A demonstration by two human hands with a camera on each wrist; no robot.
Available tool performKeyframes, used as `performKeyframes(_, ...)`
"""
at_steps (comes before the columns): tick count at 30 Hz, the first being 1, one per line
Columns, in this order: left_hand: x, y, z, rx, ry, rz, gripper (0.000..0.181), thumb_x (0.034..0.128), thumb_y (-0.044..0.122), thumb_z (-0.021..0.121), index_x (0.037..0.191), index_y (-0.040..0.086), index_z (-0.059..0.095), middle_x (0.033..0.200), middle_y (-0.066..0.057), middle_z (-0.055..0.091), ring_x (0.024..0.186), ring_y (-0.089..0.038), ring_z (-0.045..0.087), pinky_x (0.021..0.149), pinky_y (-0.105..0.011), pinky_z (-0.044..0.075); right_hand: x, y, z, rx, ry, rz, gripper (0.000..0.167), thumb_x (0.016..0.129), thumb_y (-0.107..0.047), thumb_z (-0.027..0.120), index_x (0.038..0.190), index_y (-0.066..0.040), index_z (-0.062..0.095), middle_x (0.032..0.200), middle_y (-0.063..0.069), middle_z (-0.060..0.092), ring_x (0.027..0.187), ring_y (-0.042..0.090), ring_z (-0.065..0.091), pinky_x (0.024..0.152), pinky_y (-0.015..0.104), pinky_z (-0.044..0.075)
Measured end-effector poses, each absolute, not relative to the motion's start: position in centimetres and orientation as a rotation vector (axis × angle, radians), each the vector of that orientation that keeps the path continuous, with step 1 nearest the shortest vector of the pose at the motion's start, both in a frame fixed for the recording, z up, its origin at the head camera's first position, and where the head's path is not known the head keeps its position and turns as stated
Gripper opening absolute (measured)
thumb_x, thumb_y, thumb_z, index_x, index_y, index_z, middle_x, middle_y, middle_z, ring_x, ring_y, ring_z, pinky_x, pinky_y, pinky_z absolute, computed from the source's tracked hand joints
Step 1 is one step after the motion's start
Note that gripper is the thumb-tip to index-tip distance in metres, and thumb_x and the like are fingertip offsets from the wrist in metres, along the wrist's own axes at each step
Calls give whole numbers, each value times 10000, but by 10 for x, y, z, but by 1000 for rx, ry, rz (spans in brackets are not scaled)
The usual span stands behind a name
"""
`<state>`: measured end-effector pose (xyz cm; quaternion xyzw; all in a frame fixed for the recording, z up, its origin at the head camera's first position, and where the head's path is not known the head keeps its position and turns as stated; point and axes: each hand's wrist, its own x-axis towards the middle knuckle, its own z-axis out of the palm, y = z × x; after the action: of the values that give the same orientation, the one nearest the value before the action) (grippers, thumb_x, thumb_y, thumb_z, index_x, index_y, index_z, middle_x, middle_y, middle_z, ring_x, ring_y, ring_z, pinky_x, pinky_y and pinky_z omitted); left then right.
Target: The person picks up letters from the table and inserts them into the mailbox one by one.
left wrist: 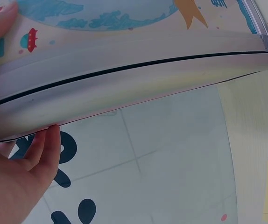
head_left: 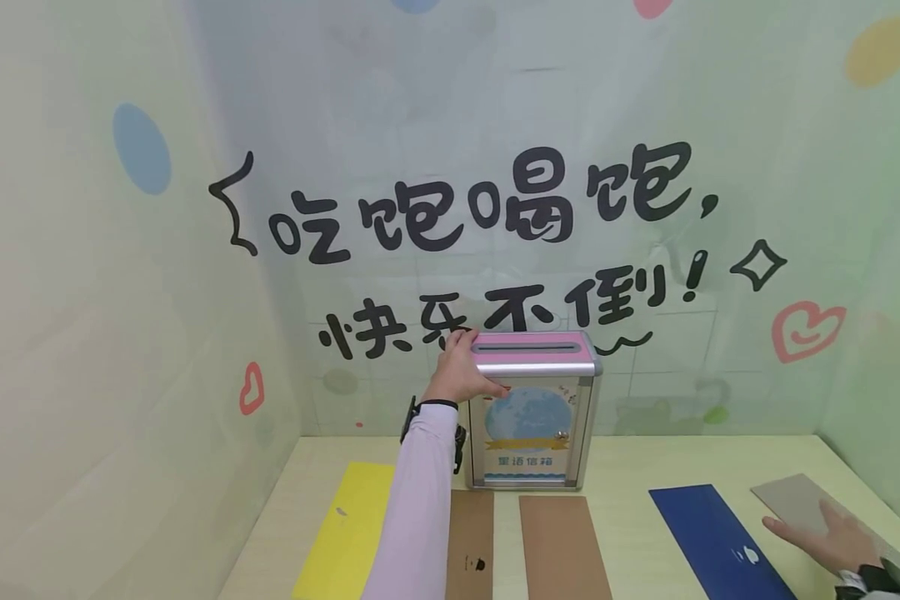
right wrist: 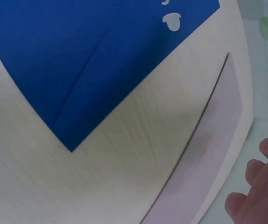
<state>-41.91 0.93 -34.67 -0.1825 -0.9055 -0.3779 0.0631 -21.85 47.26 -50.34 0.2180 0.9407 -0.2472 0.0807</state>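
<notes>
A metal-framed letter box with a pink slotted top stands upright at the back of the table. My left hand grips its upper left corner, thumb across the front and fingers behind the top edge. In the left wrist view the fingertips touch the silver rim. At the far right, my right hand hovers by a grey envelope, its fingers loosely spread and holding nothing. Left of it lies a blue envelope with a white mark. Whether the right hand touches the grey envelope, I cannot tell.
A yellow envelope lies on the left of the pale table, partly under my left sleeve. Two brown envelopes lie in front of the box. Printed walls enclose the table at the back and sides.
</notes>
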Motion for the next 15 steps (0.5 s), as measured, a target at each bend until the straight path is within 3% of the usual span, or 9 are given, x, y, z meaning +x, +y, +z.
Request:
performKeyframes(10, -417, 8, -348, -550, -2744, -1137, 1108, 496, 287, 891, 1414, 98, 301, 1447, -120, 225, 1218, -350, 360, 934, -452, 399, -211, 461, -528, 547, 2753, -737, 1149, 766, -656, 495, 1238, 310, 91, 1224, 527, 101, 1123, 655, 132, 911, 691, 203)
performKeyframes(15, -416, 9, -348, -543, -2748, -1142, 1106, 494, 283, 892, 1413, 101, 305, 1450, -119, 221, 1214, -352, 362, 934, -450, 399, -208, 451, -541, 590, 2759, -704, 1131, 723, -652, 560, 1219, 288, 172, 1180, 521, 199, 1085, 642, 237, 893, 661, 277)
